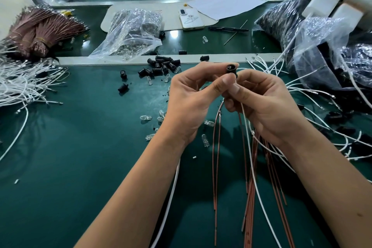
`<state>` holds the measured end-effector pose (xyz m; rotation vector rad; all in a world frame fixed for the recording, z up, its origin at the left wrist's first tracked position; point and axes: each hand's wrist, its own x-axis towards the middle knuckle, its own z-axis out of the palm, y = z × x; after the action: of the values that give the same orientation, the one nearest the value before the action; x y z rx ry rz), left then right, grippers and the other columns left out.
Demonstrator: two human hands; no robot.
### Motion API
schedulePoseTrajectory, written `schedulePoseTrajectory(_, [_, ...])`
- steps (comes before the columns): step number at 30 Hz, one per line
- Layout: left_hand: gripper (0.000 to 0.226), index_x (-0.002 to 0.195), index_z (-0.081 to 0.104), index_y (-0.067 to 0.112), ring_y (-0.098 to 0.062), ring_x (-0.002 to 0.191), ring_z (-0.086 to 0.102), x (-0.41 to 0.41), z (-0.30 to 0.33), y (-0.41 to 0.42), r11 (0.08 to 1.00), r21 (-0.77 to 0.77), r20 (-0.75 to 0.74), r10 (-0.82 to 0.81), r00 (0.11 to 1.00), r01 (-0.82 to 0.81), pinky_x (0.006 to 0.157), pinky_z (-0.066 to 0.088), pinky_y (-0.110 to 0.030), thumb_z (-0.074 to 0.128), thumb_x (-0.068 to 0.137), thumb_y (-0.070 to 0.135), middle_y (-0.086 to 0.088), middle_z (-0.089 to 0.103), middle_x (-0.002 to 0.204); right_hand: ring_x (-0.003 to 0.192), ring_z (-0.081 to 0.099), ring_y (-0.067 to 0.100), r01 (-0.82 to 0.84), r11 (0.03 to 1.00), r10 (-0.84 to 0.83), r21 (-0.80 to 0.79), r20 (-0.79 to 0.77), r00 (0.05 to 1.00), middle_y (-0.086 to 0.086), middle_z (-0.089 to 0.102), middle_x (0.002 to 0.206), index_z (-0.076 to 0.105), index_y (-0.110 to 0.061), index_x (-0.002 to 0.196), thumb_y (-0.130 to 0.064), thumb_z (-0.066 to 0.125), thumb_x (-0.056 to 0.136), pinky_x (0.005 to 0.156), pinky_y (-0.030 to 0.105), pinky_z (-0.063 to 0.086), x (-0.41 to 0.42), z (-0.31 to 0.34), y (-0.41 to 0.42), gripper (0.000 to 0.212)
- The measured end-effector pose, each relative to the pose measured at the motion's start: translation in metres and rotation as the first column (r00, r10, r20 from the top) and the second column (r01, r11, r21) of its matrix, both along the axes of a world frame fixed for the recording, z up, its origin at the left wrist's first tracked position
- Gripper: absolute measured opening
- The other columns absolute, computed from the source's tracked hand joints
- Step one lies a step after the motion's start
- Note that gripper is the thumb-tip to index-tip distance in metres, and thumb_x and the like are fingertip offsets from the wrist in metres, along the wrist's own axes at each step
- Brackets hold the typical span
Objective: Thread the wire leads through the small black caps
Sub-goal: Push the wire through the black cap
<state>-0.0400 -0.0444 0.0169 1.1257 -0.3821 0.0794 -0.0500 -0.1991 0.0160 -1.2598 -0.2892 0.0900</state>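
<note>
At frame centre, your left hand (193, 96) and right hand (265, 102) together pinch one black cap (230, 69); brown and white leads (244, 137) hang below.

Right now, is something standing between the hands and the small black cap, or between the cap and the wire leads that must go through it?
Nothing visible does. The small black plastic cap is already pinched between the fingertips of the left hand and the right hand. The thin reddish-brown and white wire leads hang straight below it from the right hand.
</note>
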Motion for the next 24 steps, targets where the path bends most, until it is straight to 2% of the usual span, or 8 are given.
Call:
schedulePoseTrajectory(1, [0.018,0.093,0.076,0.007,-0.028,0.078,0.060,0.0000,-0.0001,0.0001,1.000,-0.007,-0.005,-0.004,1.000,0.004,0.067,0.057,-0.038,0.069,0.085,-0.007,-0.023,0.063,0.092,0.059,0.060,0.017,0.005,1.000,-0.005,0.017,0.001,1.000,0.008,0.070,0.078,0.077,-0.015,0.084,-0.024,0.081,0.075,0.058,0.024,0.050,-0.0001,0.0001,0.0011,0.014])
schedulePoseTrajectory(3, [0.018,0.090,0.078,0.012,-0.027,0.082,0.063,0.0004,-0.0004,-0.0002,1.000,-0.009,-0.025,0.001,1.000,-0.001,0.077,0.057,-0.041,0.071,0.083,-0.003,-0.018,0.068,0.090,0.054,0.056,0.016,0.023,1.000,-0.023,0.016,-0.001,1.000,0.007,0.069,0.076,0.077,-0.016,0.084,-0.025,0.082,0.075,0.051,0.022,0.045,-0.0003,-0.0003,0.0025,0.014])
schedulePoseTrajectory(5, [0.018,0.088,0.078,0.014,-0.022,0.085,0.065,0.0003,0.0001,-0.0010,1.000,-0.021,-0.058,0.007,0.998,-0.008,0.086,0.056,-0.038,0.072,0.081,-0.001,-0.011,0.073,0.089,0.050,0.050,0.014,0.044,0.999,-0.044,-0.003,-0.003,0.999,0.006,0.066,0.071,0.076,-0.017,0.083,-0.024,0.084,0.076,0.048,0.021,0.038,-0.0001,-0.0018,0.0021,0.013])
schedulePoseTrajectory(10, [0.014,0.088,0.076,0.010,-0.021,0.088,0.065,-0.0010,0.0001,-0.0029,0.999,-0.029,-0.084,0.020,0.996,-0.023,0.088,0.056,-0.034,0.072,0.079,0.000,-0.006,0.075,0.089,0.049,0.041,0.013,0.048,0.999,-0.048,0.000,0.014,0.999,0.006,0.063,0.068,0.076,-0.016,0.083,-0.024,0.086,0.077,0.049,0.026,0.026,0.0012,-0.0029,-0.0001,0.014])
schedulePoseTrajectory(17, [0.014,0.088,0.076,0.010,-0.023,0.087,0.064,-0.0014,-0.0003,-0.0026,0.999,-0.022,-0.076,0.034,0.997,-0.036,0.087,0.055,-0.035,0.072,0.079,0.000,-0.008,0.074,0.089,0.050,0.042,0.014,0.025,1.000,-0.025,-0.018,0.012,1.000,0.004,0.062,0.067,0.076,-0.019,0.080,-0.027,0.081,0.074,0.048,0.021,0.031,0.0013,-0.0030,-0.0006,0.011])
schedulePoseTrajectory(22, [0.014,0.091,0.074,0.006,-0.033,0.091,0.054,0.0000,-0.0009,-0.0017,0.999,0.017,-0.001,0.050,0.999,-0.050,0.088,0.049,-0.048,0.072,0.080,-0.004,-0.020,0.065,0.098,0.051,0.049,0.016,0.043,0.998,-0.041,-0.050,0.036,0.999,0.004,0.064,0.068,0.075,-0.018,0.080,-0.030,0.082,0.073,0.049,0.023,0.039,0.0005,-0.0028,-0.0001,0.016])
schedulePoseTrajectory(24, [0.015,0.093,0.073,0.000,-0.031,0.089,0.055,0.0004,-0.0004,-0.0008,0.999,0.013,0.036,0.030,0.999,-0.030,0.083,0.052,-0.042,0.070,0.081,-0.009,-0.023,0.059,0.099,0.052,0.052,0.017,0.052,0.997,-0.049,-0.062,0.054,0.997,0.005,0.063,0.068,0.075,-0.019,0.080,-0.031,0.083,0.073,0.051,0.024,0.043,0.0007,-0.0031,0.0000,0.017])
